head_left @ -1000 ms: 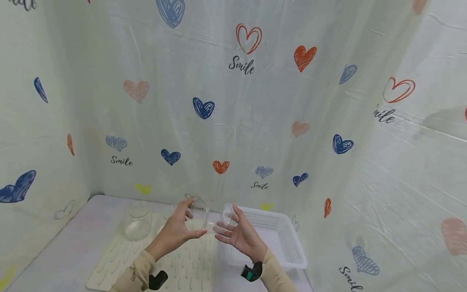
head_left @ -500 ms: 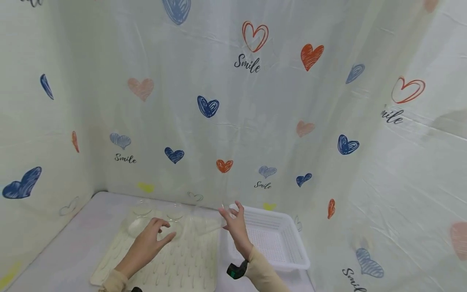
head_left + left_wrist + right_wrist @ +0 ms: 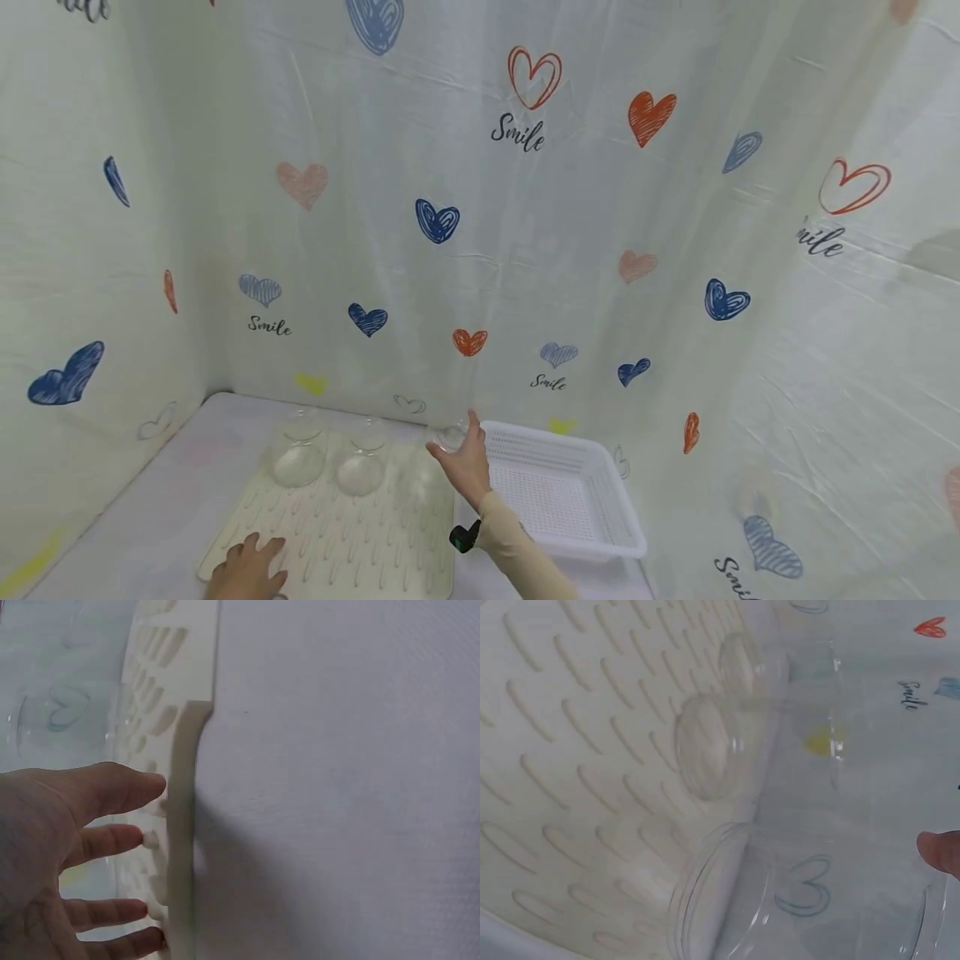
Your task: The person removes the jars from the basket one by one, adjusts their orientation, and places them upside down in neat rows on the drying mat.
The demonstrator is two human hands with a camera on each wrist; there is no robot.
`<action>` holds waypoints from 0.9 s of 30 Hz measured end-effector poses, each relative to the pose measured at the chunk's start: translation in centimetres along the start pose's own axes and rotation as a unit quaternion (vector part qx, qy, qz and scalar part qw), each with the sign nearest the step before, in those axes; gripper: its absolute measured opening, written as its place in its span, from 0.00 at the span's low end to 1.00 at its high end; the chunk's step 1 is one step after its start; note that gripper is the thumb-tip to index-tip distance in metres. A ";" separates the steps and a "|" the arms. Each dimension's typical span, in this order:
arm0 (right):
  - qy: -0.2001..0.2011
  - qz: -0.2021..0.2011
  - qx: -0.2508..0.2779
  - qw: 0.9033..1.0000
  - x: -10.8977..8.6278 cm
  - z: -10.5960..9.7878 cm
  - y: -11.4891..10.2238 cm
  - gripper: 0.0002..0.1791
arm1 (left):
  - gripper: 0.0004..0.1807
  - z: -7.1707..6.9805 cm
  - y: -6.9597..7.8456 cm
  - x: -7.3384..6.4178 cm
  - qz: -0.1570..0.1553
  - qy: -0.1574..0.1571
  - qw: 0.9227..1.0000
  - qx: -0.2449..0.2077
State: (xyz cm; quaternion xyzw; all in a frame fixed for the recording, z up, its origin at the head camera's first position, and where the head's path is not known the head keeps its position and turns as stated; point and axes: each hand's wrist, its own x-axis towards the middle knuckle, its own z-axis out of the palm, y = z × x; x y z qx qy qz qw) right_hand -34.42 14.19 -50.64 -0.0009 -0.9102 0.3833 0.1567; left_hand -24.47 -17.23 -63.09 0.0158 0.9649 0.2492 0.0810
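My right hand [image 3: 467, 462] holds a clear cup [image 3: 810, 900] by its upper end, thumb and fingers spread around it. The cup's wider end faces down at the right back of the cream drying mat [image 3: 337, 546]; whether it touches the mat is hard to tell. Two more clear cups stand to its left, one farther left [image 3: 297, 462] and one between [image 3: 360, 471]. Near the mat's front left edge is my left hand [image 3: 247, 571], holding nothing. Its fingers are loosely spread in the left wrist view, beside the mat's rim.
A white perforated basket [image 3: 630, 542] stands just right of the mat on the pale table [image 3: 161, 483]. Behind and at both sides hangs a white curtain [image 3: 495, 267] printed with hearts and lettering. Raised ridges cover the mat.
Both hands held the cup a second ago. My left hand let go and moved down toward the front left; my right hand turned the cup wide end down and brought it over the mat.
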 end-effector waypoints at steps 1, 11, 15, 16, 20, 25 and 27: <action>-0.004 0.001 -0.011 1.000 0.0 0.4 0.2 0.56 | 0.30 0.3 -0.2 0.1 -0.003 -0.005 1.000 0.005; -0.022 -0.009 -0.051 0.998 -0.1 4.1 1.6 0.57 | 0.29 1.2 -0.5 0.2 -0.005 -0.005 1.000 0.028; -0.018 -0.007 -0.062 0.998 -0.2 5.2 1.7 0.56 | 0.29 1.2 -0.5 0.1 0.001 -0.008 1.000 0.027; -0.017 -0.007 -0.062 0.998 -0.2 5.4 1.7 0.55 | 0.29 1.2 -0.5 0.0 0.003 -0.007 1.000 0.027; -0.013 -0.009 -0.049 0.999 -0.2 5.6 1.8 0.55 | 0.29 1.3 -0.4 0.0 0.007 -0.006 1.000 0.027; -0.017 -0.030 -0.039 0.999 -0.5 5.5 2.2 0.54 | 0.29 1.2 -0.4 0.1 0.006 0.000 0.999 0.032; -0.014 -0.036 -0.026 0.999 -1.1 5.2 2.3 0.53 | 0.29 1.2 -0.5 0.2 0.006 -0.003 0.999 0.032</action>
